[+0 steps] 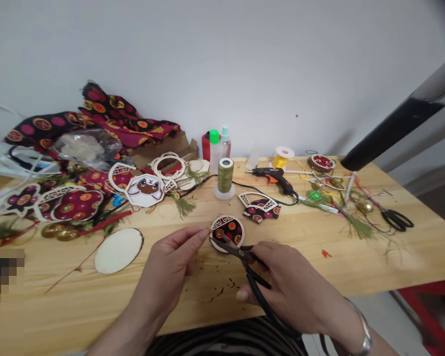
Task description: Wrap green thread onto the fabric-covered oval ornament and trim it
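Note:
My left hand [174, 262] is closed, thumb and fingertips pinched at the left rim of a small round wooden ornament [233, 228]. The ornament has a pale cut-out frame and dark fabric with red and orange circles. My right hand [289, 282] grips black-handled scissors [257, 287]. Their blades are parted in front of the ornament and point left towards my left fingertips. Dark fabric trimmings [218, 291] lie on the table below. Just behind, a fan-shaped fabric piece with a wooden frame [261, 206] rests near a spool of green thread [225, 177].
A glue gun [272, 177], yellow thread spool [283, 156] and second scissors [397, 220] are to the right. On the left lie a pale oval disc [119, 250], sheep-face piece [147, 190] and heaped patterned fabric [126, 116]. Bottles [215, 151] stand by the wall.

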The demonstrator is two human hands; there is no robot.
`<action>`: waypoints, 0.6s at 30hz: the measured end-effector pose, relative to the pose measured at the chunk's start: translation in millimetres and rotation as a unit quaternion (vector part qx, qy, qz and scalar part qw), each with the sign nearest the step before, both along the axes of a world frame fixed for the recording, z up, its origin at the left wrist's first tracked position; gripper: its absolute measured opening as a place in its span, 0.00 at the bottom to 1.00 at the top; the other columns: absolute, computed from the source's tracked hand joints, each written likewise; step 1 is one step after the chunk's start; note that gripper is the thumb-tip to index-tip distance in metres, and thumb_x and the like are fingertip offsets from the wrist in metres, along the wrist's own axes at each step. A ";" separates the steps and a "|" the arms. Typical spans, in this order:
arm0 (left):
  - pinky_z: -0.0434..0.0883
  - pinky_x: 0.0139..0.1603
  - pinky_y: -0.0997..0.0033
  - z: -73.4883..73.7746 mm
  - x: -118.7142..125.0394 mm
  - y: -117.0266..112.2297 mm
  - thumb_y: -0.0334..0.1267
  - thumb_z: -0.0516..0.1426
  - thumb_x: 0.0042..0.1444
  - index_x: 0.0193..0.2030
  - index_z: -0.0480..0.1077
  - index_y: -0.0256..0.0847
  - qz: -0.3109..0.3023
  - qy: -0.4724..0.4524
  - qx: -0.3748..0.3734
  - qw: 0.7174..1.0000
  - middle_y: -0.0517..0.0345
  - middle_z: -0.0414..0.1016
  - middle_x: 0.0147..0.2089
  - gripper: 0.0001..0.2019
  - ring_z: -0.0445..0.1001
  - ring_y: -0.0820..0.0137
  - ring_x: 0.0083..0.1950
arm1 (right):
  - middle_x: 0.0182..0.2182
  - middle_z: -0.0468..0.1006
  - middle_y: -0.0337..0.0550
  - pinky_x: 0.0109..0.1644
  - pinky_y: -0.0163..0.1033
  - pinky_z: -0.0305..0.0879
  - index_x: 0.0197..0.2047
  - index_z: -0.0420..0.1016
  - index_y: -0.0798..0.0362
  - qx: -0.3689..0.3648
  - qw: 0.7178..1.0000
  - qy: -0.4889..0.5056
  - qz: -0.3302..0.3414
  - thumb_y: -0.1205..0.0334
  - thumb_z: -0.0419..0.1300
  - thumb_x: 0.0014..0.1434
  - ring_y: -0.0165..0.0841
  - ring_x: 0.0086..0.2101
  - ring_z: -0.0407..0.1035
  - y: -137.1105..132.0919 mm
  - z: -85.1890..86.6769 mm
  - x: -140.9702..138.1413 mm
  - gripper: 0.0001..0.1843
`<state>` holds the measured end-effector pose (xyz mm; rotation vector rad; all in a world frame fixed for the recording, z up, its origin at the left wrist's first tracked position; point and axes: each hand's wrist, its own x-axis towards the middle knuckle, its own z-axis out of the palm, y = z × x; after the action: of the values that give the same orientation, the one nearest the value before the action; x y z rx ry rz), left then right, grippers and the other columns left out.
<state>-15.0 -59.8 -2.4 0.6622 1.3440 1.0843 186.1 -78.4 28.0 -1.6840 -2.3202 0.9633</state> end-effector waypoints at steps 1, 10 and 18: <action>0.45 0.15 0.81 0.2 1.1 -0.7 0.45 0.66 0.41 0.33 0.77 0.36 -0.007 0.003 -0.002 1.000 0.70 0.56 0.13 0.15 0.47 0.82 0.16 | 0.32 0.73 0.42 0.32 0.36 0.51 0.33 0.67 0.52 -0.001 1.000 0.005 0.003 0.43 0.56 0.54 0.33 0.31 0.63 0.3 -1.0 -0.9 0.19; 0.45 0.15 0.80 -3.7 7.0 -4.4 0.45 0.66 0.40 0.32 0.78 0.37 -0.051 0.032 -0.007 0.998 0.71 0.53 0.13 0.15 0.45 0.82 0.17 | 0.32 0.73 0.41 0.33 0.36 0.51 0.34 0.66 0.51 0.048 0.999 0.011 -0.005 0.43 0.55 0.54 0.33 0.31 0.63 2.4 -8.3 -4.1 0.18; 0.42 0.14 0.80 -1.9 8.2 -1.6 0.45 0.64 0.42 0.32 0.79 0.38 -0.067 0.063 0.011 0.996 0.70 0.52 0.13 0.13 0.44 0.81 0.17 | 0.25 0.70 0.35 0.29 0.33 0.47 0.29 0.65 0.51 0.062 0.997 0.037 -0.016 0.46 0.57 0.53 0.28 0.25 0.58 4.9 -5.7 -4.0 0.16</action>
<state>-6.8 -61.4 -4.3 0.8368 1.3752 0.9644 182.1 -73.5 22.3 -1.6048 -2.2478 0.8411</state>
